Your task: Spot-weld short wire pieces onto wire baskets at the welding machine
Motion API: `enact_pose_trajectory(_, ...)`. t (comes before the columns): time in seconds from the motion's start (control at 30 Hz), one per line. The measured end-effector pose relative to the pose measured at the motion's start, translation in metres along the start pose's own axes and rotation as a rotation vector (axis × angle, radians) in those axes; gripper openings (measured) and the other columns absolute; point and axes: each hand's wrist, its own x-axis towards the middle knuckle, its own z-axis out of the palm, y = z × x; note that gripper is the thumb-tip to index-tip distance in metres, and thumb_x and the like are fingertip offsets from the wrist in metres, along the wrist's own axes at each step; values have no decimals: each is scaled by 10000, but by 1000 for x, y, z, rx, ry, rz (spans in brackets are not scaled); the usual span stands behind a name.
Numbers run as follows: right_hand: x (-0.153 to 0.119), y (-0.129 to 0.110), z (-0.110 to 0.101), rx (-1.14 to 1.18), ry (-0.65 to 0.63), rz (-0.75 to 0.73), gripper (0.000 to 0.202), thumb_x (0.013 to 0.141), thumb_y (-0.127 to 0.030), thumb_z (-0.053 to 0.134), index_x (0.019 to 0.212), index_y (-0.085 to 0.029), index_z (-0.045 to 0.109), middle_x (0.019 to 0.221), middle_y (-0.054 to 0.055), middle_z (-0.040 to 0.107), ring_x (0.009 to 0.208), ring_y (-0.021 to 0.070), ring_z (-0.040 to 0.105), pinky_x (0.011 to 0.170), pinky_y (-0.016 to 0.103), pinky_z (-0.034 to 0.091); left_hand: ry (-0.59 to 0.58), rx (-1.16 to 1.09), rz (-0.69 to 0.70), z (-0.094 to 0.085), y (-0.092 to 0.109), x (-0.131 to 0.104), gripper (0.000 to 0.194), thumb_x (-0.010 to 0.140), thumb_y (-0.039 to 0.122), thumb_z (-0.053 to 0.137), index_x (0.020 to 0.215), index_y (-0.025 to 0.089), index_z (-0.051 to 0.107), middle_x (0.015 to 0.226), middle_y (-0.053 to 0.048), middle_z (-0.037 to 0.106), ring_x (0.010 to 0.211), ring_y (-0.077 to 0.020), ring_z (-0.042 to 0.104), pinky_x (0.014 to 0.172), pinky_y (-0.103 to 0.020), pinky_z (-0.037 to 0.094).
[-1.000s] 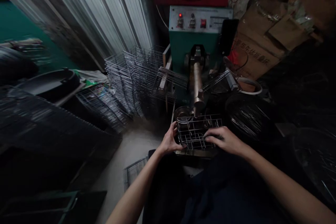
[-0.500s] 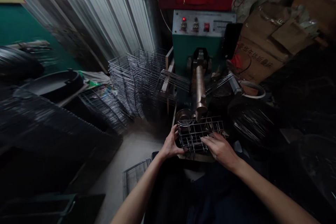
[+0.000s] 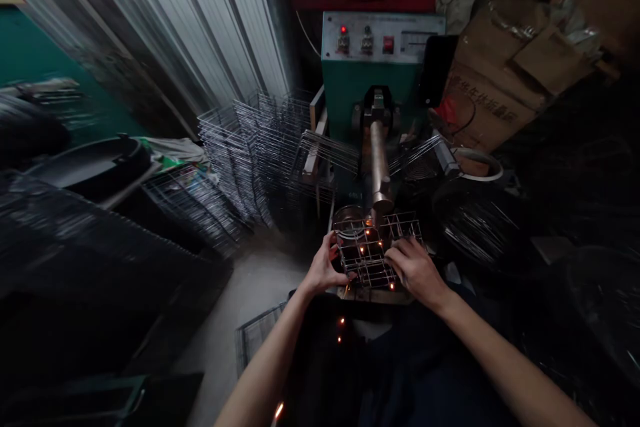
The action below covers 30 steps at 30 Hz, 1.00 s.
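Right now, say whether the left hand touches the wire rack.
Touching: in the head view, the left hand grips the wire rack at its left end.

Left hand with thumb apart, right hand curled, forearms bare, converging

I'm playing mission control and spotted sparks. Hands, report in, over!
Left hand gripping wire grid at its left side. Right hand on its right part. Grid by metal rod's tip. Orange sparks scattered across it.

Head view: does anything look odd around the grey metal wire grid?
Yes: glowing orange sparks show over the grid and dark clothing, oddly close to the bare left hand and bare right hand.
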Motion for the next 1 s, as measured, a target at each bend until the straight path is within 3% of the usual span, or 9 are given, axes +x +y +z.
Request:
enact_pose_trajectory(0.27, 15, 10, 10, -30, 129, 60, 197, 1009, -259, 548, 840, -182, 615, 858, 71, 579, 855, 235, 506, 789, 348, 455, 17, 7, 7, -6, 2, 20, 1097, 519, 253, 900, 1427, 279, 286, 1403, -130, 463, 1226, -316, 591, 1062, -537, 485)
enact_pose_trajectory(0.47, 10, 11, 12, -65, 143, 47, 166, 1008, -250, 543, 883, -182, 629, 860, 74, 586, 839, 235, 495, 778, 340, 447, 28, 117, 10, -10, -2, 18, 1164, 526, 262, 906, 1470, 298, 226, 1411, -126, 477, 1233, -321, 593, 1068, -535, 487)
enact_pose_trajectory(0.67, 17, 10, 11, -98, 117, 33, 153, 1002, -218, 534, 891, -188, 634, 861, 78, 589, 870, 246, 512, 812, 354, 447, -17, -19, -9, -11, -2, 24, 1111, 529, 267, 908, 1440, 277, 273, 1409, -137, 462, 1216, -321, 603, 1040, -520, 512)
enact_pose_trajectory(1.0, 17, 16, 14, -46, 163, 136, 146, 966, -284, 634, 858, -188, 655, 866, 73, 615, 864, 238, 536, 802, 343, 469, -7, -34, -17, -11, -4, 29, 1124, 514, 278, 923, 1434, 281, 277, 1410, -139, 447, 1177, -314, 629, 1015, -538, 525)
